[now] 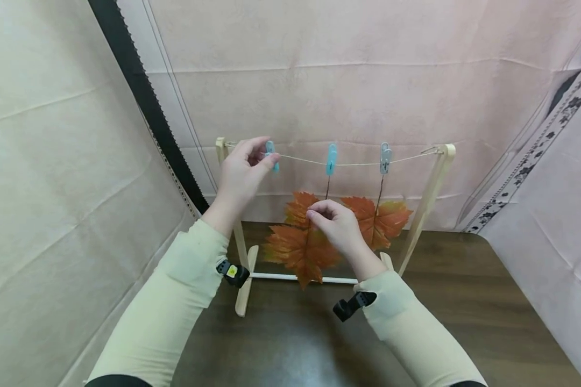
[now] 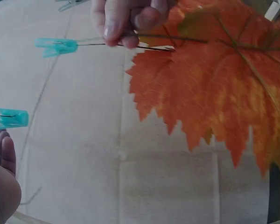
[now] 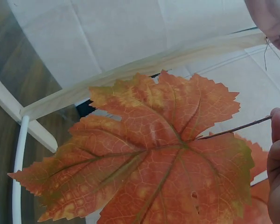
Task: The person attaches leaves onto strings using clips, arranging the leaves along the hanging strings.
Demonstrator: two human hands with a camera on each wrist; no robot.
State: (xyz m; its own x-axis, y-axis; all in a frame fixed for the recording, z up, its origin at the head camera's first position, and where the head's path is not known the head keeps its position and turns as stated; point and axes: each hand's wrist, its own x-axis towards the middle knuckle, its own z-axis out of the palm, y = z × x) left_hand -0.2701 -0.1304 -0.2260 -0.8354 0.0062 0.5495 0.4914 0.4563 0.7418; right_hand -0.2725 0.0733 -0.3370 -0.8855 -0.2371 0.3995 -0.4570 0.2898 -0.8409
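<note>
My left hand (image 1: 244, 169) pinches a light blue clothespin (image 1: 271, 156) at the left part of the string (image 1: 302, 159). In the left wrist view that clothespin (image 2: 9, 118) shows beside the thumb. Lower and to the right, my right hand (image 1: 336, 223) pinches the thin stem (image 3: 238, 127) of an orange artificial maple leaf (image 1: 302, 250), which hangs below the fingers. Behind it, a second maple leaf (image 1: 297, 209) hangs from the middle clothespin (image 1: 331, 159). A third maple leaf (image 1: 380, 223) hangs from a grey-blue clothespin (image 1: 385, 158) on the right, partly behind my right hand.
The string runs between two wooden posts, the left post (image 1: 221, 149) and the right post (image 1: 428, 199). A white bar (image 1: 276, 276) joins their feet low down. The stand is on a brown wooden table (image 1: 281, 344), with pale cloth walls (image 1: 358, 97) around.
</note>
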